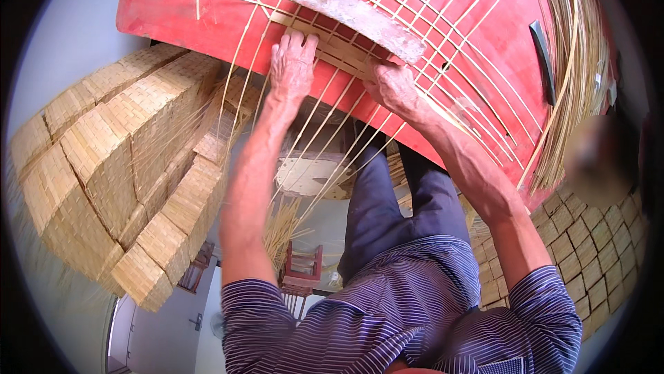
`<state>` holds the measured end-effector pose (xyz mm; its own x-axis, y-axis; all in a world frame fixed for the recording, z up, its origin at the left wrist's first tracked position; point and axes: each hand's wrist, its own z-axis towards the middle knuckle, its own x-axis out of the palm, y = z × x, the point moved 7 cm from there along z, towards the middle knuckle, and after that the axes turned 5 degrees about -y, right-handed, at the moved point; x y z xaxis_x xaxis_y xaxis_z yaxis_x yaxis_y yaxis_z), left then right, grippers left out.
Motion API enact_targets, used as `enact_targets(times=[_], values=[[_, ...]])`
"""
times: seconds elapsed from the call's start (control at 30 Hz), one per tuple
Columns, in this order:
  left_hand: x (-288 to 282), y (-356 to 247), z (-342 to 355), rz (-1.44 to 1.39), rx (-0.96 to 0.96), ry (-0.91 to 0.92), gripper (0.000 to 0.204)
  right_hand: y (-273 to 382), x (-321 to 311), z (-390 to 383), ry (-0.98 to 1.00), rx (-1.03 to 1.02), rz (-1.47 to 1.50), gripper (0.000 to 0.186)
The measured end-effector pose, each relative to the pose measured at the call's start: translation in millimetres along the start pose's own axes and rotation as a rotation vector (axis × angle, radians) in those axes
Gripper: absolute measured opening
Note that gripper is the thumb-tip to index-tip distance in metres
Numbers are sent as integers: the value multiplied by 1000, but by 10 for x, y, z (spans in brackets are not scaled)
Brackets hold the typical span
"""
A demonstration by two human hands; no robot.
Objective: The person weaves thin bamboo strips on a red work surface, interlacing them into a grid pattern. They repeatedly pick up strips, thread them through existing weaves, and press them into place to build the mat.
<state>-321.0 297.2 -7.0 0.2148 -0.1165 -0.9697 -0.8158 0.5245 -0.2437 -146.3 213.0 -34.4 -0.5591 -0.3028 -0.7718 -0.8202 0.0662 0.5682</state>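
On the red tabletop (159, 11) lies an open lattice of thin bamboo strips (477, 63), with several loose ends hanging over the near edge. A flat pale wooden slat (339, 50) lies across the strips. My left hand (293, 66) rests on the slat's left part, fingers stretched side by side over it. At its right end, my right hand (393, 83) is closed, thumb and fingers gripping the slat; the fingertips are partly hidden. Just beyond both hands, a long, rough, whitish block (356, 18) rests on the lattice, its right end close to my right hand.
A thick bundle of loose bamboo strips (570, 63) lies along the right edge, beside a dark flat blade-like piece (543, 63). Woven bamboo stacks (104, 153) stand at the left, more woven pieces (588, 256) at lower right. A small red wooden stool (302, 267) stands below.
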Motion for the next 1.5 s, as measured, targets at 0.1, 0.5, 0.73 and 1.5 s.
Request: enact_targets(times=[0.1, 0.5, 0.73, 1.5], values=[[166, -63, 259, 4, 238, 155, 19, -106, 30, 19, -184, -241, -96, 34], [510, 100, 375, -22, 550, 384, 51, -105, 223, 162, 14, -202, -246, 50], [197, -56, 243, -9, 251, 265, 27, -26, 7, 45, -200, -120, -74, 32], [477, -328, -438, -532, -302, -75, 3, -289, 414, 274, -138, 521, 539, 39]])
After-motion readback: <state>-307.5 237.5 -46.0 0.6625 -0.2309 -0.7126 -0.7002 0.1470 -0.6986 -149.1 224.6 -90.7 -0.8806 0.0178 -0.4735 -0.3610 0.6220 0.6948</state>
